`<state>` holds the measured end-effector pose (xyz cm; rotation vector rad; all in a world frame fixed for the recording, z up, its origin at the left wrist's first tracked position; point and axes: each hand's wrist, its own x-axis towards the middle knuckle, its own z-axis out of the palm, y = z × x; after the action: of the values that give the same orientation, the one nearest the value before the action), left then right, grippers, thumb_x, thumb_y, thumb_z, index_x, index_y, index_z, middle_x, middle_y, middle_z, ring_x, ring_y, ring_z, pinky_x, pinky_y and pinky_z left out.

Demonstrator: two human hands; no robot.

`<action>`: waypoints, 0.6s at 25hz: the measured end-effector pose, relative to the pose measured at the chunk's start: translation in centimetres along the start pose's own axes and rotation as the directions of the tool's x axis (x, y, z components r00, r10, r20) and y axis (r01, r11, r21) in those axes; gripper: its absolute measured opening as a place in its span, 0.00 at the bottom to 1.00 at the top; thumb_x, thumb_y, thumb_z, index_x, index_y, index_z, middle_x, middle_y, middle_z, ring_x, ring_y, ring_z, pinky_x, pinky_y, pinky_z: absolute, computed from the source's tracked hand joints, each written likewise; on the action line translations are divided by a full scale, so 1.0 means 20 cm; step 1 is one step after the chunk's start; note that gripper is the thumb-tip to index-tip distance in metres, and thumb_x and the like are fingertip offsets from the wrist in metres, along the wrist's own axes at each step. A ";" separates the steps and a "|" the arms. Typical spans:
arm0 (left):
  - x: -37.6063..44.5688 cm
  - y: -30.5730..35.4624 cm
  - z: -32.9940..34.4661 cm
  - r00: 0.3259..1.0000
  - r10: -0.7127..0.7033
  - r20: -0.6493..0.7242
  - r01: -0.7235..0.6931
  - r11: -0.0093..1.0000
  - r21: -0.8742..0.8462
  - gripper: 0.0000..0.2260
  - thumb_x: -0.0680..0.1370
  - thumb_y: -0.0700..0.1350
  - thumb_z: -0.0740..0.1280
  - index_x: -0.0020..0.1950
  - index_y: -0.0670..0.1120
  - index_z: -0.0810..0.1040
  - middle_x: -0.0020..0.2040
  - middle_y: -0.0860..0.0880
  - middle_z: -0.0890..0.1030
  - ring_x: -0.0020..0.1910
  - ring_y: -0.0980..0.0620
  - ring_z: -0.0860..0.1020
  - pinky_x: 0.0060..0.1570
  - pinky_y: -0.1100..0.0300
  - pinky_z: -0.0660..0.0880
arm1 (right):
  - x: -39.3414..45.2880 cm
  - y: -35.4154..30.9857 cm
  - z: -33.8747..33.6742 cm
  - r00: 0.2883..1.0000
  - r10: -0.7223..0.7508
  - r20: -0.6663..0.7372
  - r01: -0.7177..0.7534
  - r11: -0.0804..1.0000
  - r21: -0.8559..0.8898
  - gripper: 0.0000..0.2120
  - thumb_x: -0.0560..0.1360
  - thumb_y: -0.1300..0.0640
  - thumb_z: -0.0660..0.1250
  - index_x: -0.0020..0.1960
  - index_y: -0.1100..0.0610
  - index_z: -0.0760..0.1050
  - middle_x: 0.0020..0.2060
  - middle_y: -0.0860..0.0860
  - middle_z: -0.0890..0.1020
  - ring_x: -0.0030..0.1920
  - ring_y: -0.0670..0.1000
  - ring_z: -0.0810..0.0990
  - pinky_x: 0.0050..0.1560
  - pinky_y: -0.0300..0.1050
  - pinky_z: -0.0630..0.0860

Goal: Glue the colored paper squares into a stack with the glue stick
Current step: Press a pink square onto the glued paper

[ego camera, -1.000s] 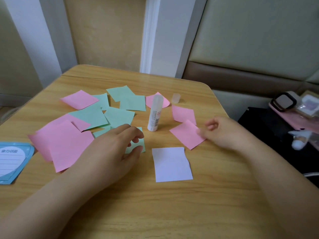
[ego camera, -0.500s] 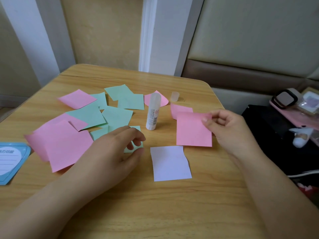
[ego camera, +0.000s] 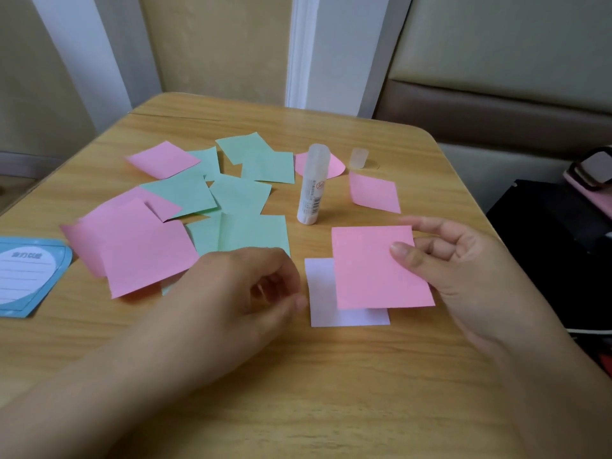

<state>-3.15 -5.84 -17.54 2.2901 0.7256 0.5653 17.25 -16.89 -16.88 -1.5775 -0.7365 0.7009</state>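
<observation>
The right hand [ego camera: 463, 266] pinches one pink square [ego camera: 374, 270] at its right edge, thumb on top and fingers behind, and holds it above the table [ego camera: 331, 392], overlapping the right part of the single white square [ego camera: 324, 306] that lies flat below. The left hand [ego camera: 231, 299] hovers just left of the white square with its fingers loosely curled; it has hold of nothing that can be seen.

One glue stick [ego camera: 313, 183] stands upright behind the two squares, uncapped, and its one clear cap [ego camera: 359, 158] stands apart to the right, near the table's far edge. Two more pink squares lie near the stick: one [ego camera: 374, 193] to its right with a curled edge, one [ego camera: 334, 165] partly hidden behind it.

On the left is a loose overlapping scatter: about four pink squares [ego camera: 145, 256] and about six green squares [ego camera: 255, 233], though the overlaps make the exact count uncertain. One blue lined card [ego camera: 36, 276] lies at the table's left edge.
</observation>
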 end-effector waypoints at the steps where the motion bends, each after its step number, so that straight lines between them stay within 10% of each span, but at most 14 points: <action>1: -0.01 0.02 0.01 0.997 -0.078 0.015 0.079 0.989 -0.121 0.06 0.71 0.56 0.68 0.39 0.55 0.78 0.40 0.61 0.80 0.40 0.60 0.78 0.36 0.70 0.72 | -0.01 -0.01 0.01 1.000 -0.016 0.016 0.015 1.000 0.018 0.23 0.59 0.55 0.72 0.54 0.54 0.77 0.36 0.53 0.85 0.38 0.48 0.84 0.43 0.41 0.80; 10: 0.01 0.06 0.05 0.941 -0.303 0.150 0.337 0.809 -0.481 0.15 0.66 0.56 0.69 0.35 0.44 0.77 0.29 0.47 0.81 0.28 0.54 0.79 0.36 0.65 0.74 | -0.12 -0.04 0.10 0.991 0.047 0.129 -0.043 0.999 -0.031 0.20 0.58 0.49 0.71 0.48 0.56 0.78 0.36 0.52 0.85 0.36 0.48 0.83 0.40 0.38 0.78; 15: 0.00 0.01 0.02 0.968 -0.243 0.055 0.249 0.930 -0.269 0.13 0.62 0.62 0.68 0.39 0.56 0.80 0.34 0.57 0.82 0.30 0.60 0.78 0.37 0.62 0.74 | -0.09 -0.01 0.04 0.998 0.052 0.036 -0.044 0.976 -0.212 0.08 0.68 0.54 0.70 0.35 0.57 0.76 0.20 0.49 0.76 0.20 0.41 0.70 0.23 0.30 0.68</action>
<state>-2.98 -6.15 -17.67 1.9117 0.8532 0.4891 15.57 -17.84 -16.63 -1.7837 -0.8276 0.7104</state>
